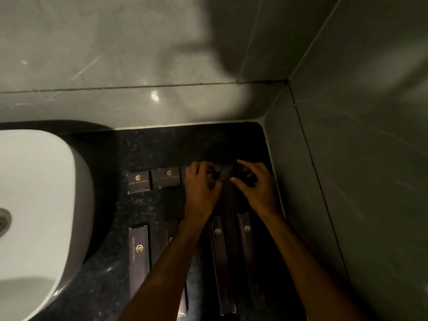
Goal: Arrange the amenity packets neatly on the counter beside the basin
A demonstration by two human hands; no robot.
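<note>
On the black stone counter (162,144) lie dark amenity packets with gold logos. Two small square packets (138,181) (169,177) sit side by side in a back row. Long narrow packets lie in a front row: one at the left (139,258), one partly under my left forearm (169,237), and two at the right (220,262) (249,251). My left hand (201,191) is curled around a small dark bottle (216,173). My right hand (257,184) hovers just right of it, fingers apart over a dark item I cannot make out.
The white basin (39,205) fills the left side, its drain at the far left edge. Grey tiled walls close the counter at the back (139,66) and right (347,158). Lighting is dim and my shadow falls across the wall.
</note>
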